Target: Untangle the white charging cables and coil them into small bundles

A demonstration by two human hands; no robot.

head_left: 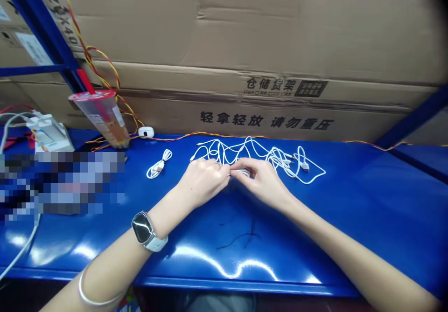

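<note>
Both hands meet over the middle of the blue shelf (168,228). My left hand (206,179), back upward, is closed, its fingertips hidden beneath it. Against it, my right hand (261,176) pinches with thumb and fingers around a coiled white cable (244,172). Most of this coil is covered by the hands; the left fingers appear to grip its near end. Behind the hands lie loose, tangled white cables (280,158) with plugs. A small bundled white USB cable (159,165) rests apart, to the left.
Thin black ties (250,235) lie in front of the hands. A drink cup with a red straw (105,118), a white earbud case (146,132) and a white adapter (52,132) stand at left. Cardboard boxes (245,37) form a wall behind, with red and yellow wire (196,134) along it.
</note>
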